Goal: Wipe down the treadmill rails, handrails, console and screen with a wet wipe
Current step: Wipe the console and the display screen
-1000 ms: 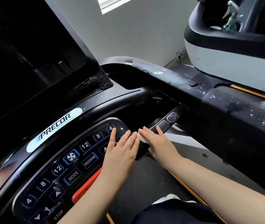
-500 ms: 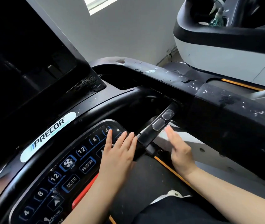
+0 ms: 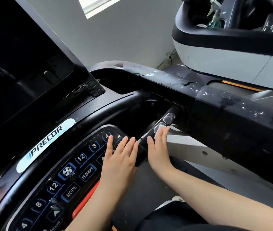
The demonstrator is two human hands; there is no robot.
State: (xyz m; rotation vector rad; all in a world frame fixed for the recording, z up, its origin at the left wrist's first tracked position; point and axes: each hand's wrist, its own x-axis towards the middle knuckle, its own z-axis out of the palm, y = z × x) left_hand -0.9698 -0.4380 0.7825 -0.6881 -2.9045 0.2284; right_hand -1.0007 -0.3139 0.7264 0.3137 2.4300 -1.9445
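My left hand lies flat and open on the right end of the treadmill's keypad, fingers over the "4" key. My right hand rests along the short black grip bar with oval sensor pads. Its fingers press a white wet wipe against the lower pad, and only a sliver of the wipe shows at the fingertips. The dark screen rises at upper left. The wide black right handrail runs past the grip bar, speckled with droplets and scuffs.
A red stop bar sits below the keypad. The grey side rail and black belt lie under my arms. A neighbouring treadmill at upper right holds a spray bottle. A white wall stands behind.
My right hand left the near end of the grip bar, swung off to its right side, and now lies farther up the bar at the sensor pads. My left hand stayed on the keypad.
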